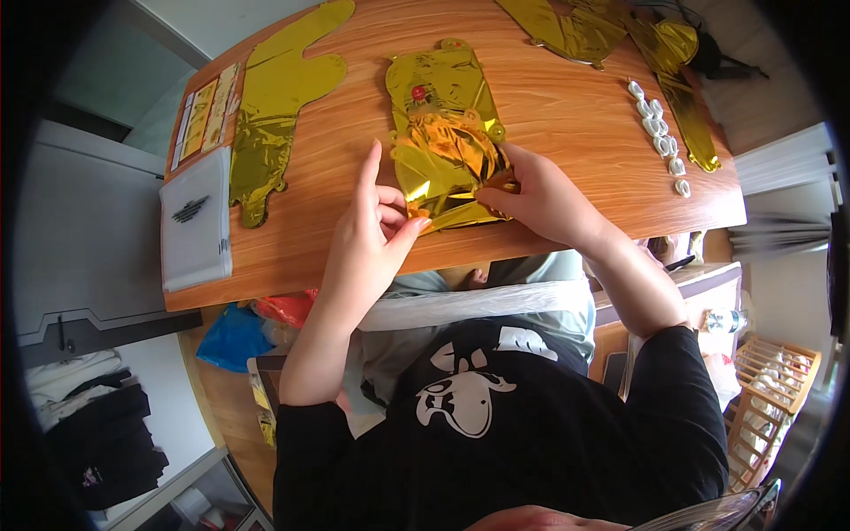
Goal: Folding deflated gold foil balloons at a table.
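A gold foil balloon (434,75) lies flat on the wooden table in front of me, with a small red spot on its upper half. Its near part is creased and folded over, and shines orange where light catches it. My left hand (363,234) pinches the near left corner between thumb and fingers, the index finger pointing up and away from the foil. On the right, my right hand (540,195) grips the folded edge, thumb on top. The undersides of the right fingers are partly hidden.
Another flat gold foil balloon (274,97) lies to the left, beside printed cards (205,115) and a stack of clear plastic bags (195,234). Several small white coiled bundles (657,126) line the right side. More gold foil (580,31) lies at the far right. The table's edge (328,283) runs close under my wrists.
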The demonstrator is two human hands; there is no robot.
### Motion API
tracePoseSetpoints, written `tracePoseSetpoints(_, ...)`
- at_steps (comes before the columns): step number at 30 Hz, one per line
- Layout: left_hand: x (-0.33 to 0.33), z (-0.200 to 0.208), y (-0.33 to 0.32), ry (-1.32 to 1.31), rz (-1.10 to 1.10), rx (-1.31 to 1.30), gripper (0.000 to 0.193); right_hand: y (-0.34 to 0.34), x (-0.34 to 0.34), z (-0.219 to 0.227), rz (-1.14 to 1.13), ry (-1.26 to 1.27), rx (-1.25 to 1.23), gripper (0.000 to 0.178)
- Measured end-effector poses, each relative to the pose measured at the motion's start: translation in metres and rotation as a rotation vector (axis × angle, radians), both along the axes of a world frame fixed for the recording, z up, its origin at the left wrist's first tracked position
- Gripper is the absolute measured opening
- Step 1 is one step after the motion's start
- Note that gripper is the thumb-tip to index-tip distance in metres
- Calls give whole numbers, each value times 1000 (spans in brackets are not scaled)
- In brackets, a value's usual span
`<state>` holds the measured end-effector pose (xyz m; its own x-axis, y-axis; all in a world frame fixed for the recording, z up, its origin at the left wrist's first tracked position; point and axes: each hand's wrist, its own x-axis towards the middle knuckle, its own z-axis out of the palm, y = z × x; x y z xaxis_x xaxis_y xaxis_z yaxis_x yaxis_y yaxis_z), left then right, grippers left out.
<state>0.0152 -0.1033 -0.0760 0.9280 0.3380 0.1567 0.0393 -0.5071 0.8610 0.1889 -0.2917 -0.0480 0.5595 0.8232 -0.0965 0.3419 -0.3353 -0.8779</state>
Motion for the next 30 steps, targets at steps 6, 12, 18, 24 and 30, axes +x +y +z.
tracePoseSetpoints(6,-1,3,-8,-61,44,61,99,-3,0,-15,-32,-29,60,31)
tracePoseSetpoints(12,-7,6,-8,7,-20,106,98,-3,-4,-14,-74,-51,12,26)
tracePoseSetpoints(18,-12,-8,-6,-103,0,108,84,0,-6,-11,-84,-38,-35,25)
tracePoseSetpoints(24,-12,0,-13,-95,69,223,58,-2,-4,-17,-87,-50,-18,31)
tracePoseSetpoints(30,-36,-13,-22,-218,-117,863,40,0,-8,-10,-76,-60,2,31)
